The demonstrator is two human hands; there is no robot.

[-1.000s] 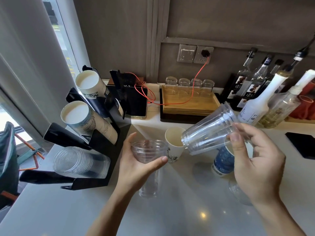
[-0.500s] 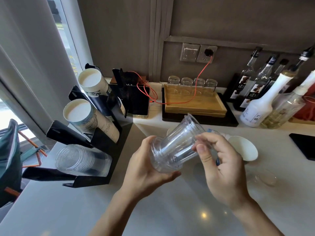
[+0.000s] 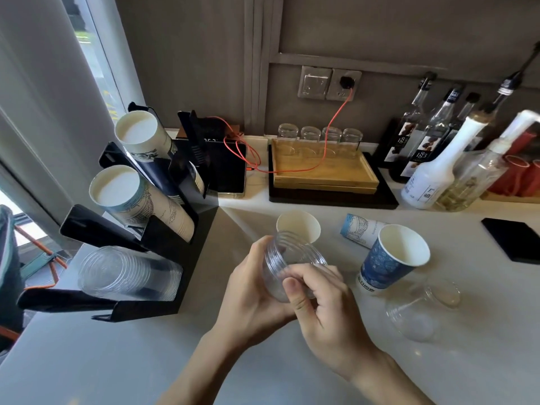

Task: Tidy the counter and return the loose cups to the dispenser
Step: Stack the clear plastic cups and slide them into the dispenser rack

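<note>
A pale counter (image 3: 87, 361) carries a black cup dispenser (image 3: 163, 252) at left, paper stacks in its upper slots and clear cups in the lowest; both hands hold a stack of clear plastic cups (image 3: 287, 263) above mid-counter, the left hand (image 3: 254, 290) cupped around it, the right hand (image 3: 324, 305) pinching its side; a blue paper cup (image 3: 391, 261) stands just right; a loose clear cup (image 3: 420, 311) lies beyond it.

Clear cups (image 3: 287, 260) (nested) in both hands
</note>
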